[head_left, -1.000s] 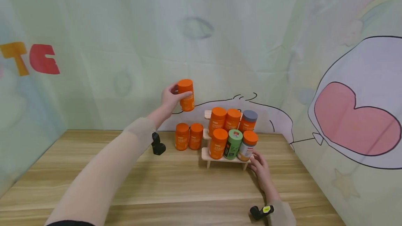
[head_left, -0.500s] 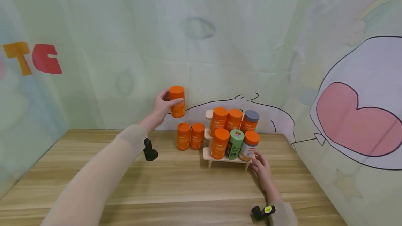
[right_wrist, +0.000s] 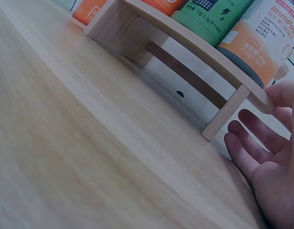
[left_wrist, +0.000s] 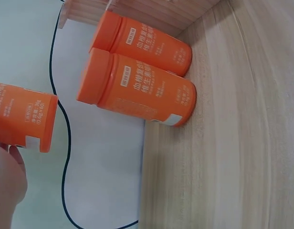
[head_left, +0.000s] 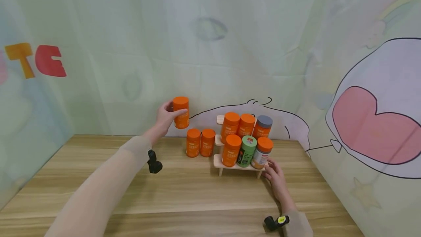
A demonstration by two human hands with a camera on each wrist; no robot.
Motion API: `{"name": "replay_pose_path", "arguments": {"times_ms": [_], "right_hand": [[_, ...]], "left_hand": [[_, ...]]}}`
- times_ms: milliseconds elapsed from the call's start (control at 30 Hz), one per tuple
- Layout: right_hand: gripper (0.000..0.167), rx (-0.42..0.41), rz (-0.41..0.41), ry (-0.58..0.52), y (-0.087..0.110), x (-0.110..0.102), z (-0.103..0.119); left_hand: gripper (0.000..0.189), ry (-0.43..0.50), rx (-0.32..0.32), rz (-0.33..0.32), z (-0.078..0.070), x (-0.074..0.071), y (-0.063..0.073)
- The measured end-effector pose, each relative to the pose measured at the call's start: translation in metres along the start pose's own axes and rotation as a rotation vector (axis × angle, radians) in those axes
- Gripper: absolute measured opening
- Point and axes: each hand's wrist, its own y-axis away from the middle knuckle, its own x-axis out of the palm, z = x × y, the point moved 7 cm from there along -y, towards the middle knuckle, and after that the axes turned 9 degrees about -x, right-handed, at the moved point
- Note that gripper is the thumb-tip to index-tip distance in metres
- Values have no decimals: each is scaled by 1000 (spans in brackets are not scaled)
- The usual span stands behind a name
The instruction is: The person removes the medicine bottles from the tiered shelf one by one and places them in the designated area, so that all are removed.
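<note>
My left hand grips an orange supplement bottle with an orange lid, upright in the air, thumb across its front. In the left wrist view, the held bottle shows at the left edge, with part of the hand beneath it. Two matching bottles stand side by side on the table, lower and to the right of the held one. My right hand pinches the right end of a stepped wooden rack. The right wrist view shows the thumb and fingers at the end of the lowest board.
Several bottles fill the rack: mostly orange, plus a green one, a grey-labelled one and one with a grey lid. A printed curtain hangs behind the wooden table.
My left hand has carried the bottle leftward and down, away from the rack. The right hand stays at the rack's end. The view has shifted slightly.
</note>
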Motion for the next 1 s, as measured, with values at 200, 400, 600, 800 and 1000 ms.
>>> {"name": "replay_pose_path", "arguments": {"times_ms": [200,400,600,800,1000], "right_hand": [[40,-35,10,-10,2,2,3],[37,-46,3,-21,0,1,4],[38,-21,12,-19,0,2,5],[36,-14,8,-28,2,3,6],[32,-19,-1,-36,2,2,5]], "left_hand": [[61,-32,4,-26,10,-10,2],[63,-45,-29,-7,22,-19,3],[62,-81,-49,11,37,-22,6],[64,-105,-72,38,53,-21,10],[66,-90,-93,58,66,-17,14]]}}
